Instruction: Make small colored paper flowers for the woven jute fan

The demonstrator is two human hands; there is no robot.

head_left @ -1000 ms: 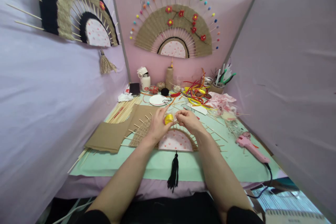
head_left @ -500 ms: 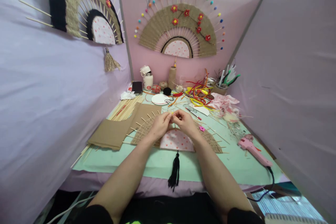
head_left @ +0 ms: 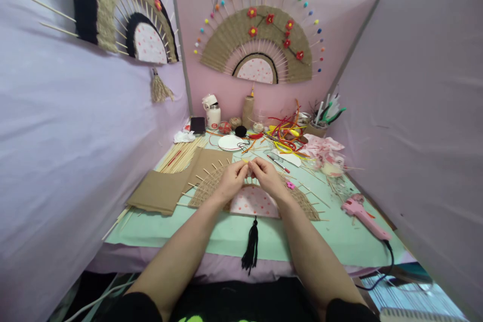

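Note:
My left hand [head_left: 231, 181] and my right hand [head_left: 267, 176] meet over the top of a woven jute fan [head_left: 207, 189] lying on the green mat. Both hands are closed in a pinch, fingertips touching each other, with a small yellow bit just showing between them. The fan has a pink dotted half-round centre [head_left: 253, 203], wooden skewer spokes and a black tassel [head_left: 250, 249] hanging over the table's front edge. A small pink flower [head_left: 290, 185] lies on the fan just right of my right hand.
Brown card sheets [head_left: 160, 190] and a bundle of skewers [head_left: 180, 155] lie to the left. A pink glue gun [head_left: 362, 214] with its cord lies at the right. Coloured pipe cleaners [head_left: 284, 136], a pen cup [head_left: 317, 127], jars and thread crowd the back. Finished fans hang on the walls.
A yellow spool was visible in my left hand one second ago; now only a small yellow bit shows. My hands have closed together, fingertips touching, over the fan's top.

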